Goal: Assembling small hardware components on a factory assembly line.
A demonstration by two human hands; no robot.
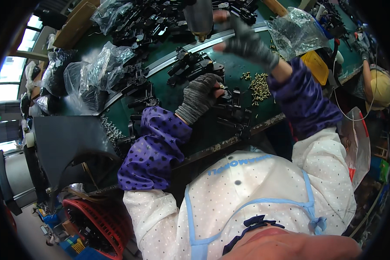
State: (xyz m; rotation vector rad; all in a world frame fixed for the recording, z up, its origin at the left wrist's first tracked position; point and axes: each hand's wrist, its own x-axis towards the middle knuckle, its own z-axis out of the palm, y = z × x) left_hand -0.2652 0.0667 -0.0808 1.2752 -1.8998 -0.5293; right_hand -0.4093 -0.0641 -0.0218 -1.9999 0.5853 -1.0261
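My left hand (200, 98), in a grey fingerless glove, is closed over the black metal parts near the bench's front edge. Its fingertips pinch what looks like a small brass screw (222, 86). A black bracket-like part (235, 97) lies just right of those fingers. My right hand (252, 47), gloved alike and smeared by motion, is raised with thumb and fingers apart beside a grey cylindrical power screwdriver (199, 19) pointing down. Whether its upper fingers touch the driver is unclear. Black hinge-like assemblies (197, 65) lie beyond my left hand.
A pile of brass screws (260, 88) lies on the green bench (242, 108). A metal rail (167, 61) crosses it, with heaped black parts (147, 26) behind. Plastic bags (95, 71) lie at the left, a yellow tray (315, 67) at the right. Another person (379, 86) works far right.
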